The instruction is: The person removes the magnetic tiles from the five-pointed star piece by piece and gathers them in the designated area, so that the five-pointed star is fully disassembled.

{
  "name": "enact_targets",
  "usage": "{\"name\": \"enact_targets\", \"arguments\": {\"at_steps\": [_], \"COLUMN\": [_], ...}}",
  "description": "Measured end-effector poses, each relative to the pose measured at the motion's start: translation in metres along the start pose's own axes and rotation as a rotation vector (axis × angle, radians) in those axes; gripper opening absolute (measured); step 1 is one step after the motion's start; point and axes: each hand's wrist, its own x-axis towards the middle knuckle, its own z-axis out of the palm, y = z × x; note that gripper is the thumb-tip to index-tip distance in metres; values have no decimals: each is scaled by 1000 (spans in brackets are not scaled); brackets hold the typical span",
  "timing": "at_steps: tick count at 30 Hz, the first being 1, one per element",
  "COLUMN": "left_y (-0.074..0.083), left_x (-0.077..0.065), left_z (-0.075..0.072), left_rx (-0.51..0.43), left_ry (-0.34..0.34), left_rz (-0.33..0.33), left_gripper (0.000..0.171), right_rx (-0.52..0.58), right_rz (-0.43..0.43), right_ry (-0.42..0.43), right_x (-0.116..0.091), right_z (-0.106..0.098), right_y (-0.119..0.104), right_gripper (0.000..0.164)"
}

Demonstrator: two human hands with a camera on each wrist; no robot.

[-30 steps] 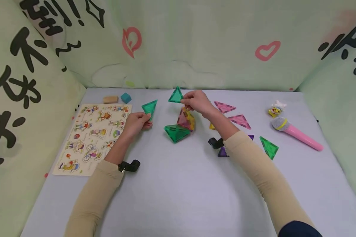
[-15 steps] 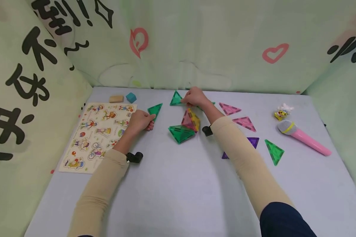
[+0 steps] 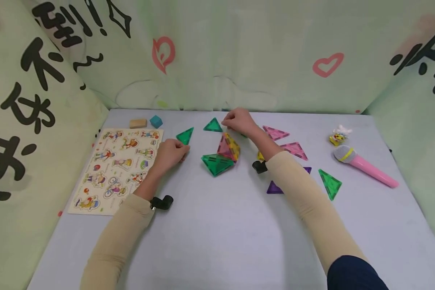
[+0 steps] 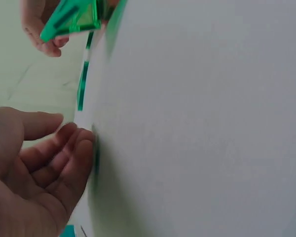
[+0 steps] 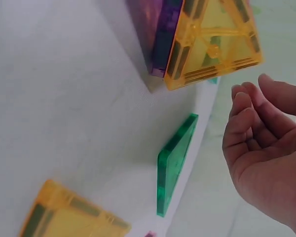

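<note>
Loosely curled, my left hand [image 3: 171, 155] is close beside a green triangular magnetic tile [image 3: 185, 136] lying on the table. In the left wrist view its thumb stands apart from the fingers, with nothing between them. My right hand [image 3: 239, 121] is behind a small structure of joined tiles, with green [image 3: 217, 164], pink and yellow [image 3: 232, 147] faces. The right wrist view shows its thumb and fingers bent, holding nothing. Left of it lies another green triangle [image 3: 213, 125]. A further green tile [image 5: 177, 165] lies near the structure, mostly hidden by the right hand in the head view.
Pink triangles [image 3: 294, 150], purple tiles [image 3: 274, 188] and a green triangle [image 3: 330, 184] lie to the right. Beyond are a pink toy microphone [image 3: 371, 170] and a small figurine [image 3: 338, 137]. At left are a sticker sheet [image 3: 94, 165], a wooden block [image 3: 138, 123] and a blue block [image 3: 156, 121].
Both hands have let go of their green triangles, which now lie on the table. The triangle from the right hand has gone from upright to flat near the back edge.
</note>
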Motion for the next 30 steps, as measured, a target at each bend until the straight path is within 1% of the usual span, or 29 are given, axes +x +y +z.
{"name": "enact_targets", "arguments": {"at_steps": [3, 5, 7, 9, 12, 14, 17, 19, 22, 27, 30], "left_y": [10, 17, 25, 32, 41, 46, 49, 51, 51, 50, 47], "left_x": [0, 5, 12, 20, 32, 38, 43, 44, 43, 34, 28], "left_z": [7, 11, 15, 20, 28, 34, 42, 46, 50, 54, 55], "left_rx": [-25, -67, -129, -173, -181, -168, -175, -192, -191, -153, -150], "left_ry": [7, -22, -104, -209, -360, -423, -484, -498, -490, -461, -452], "left_rz": [49, 66, 77, 70, 60, 60, 76, 91, 116, 144, 158], "left_gripper": [25, 21, 23, 26, 32, 34, 36, 35, 31, 24, 23], "right_rx": [39, 51, 60, 71, 99, 126, 182, 212, 244, 263, 278], "right_rz": [-6, 2, 15, 29, 45, 53, 61, 66, 55, -1, -19], "right_ry": [-56, -106, -158, -204, -252, -265, -264, -259, -268, -315, -338], "right_x": [-15, -25, -32, -38, -45, -49, -52, -53, -54, -56, -57], "right_z": [-7, -10, -12, -12, -11, -10, -7, -6, -4, -2, 0], "right_y": [2, 5, 10, 17, 26, 31, 36, 38, 40, 42, 44], "right_gripper": [28, 29, 30, 31, 33, 34, 32, 29, 26, 21, 18]}}
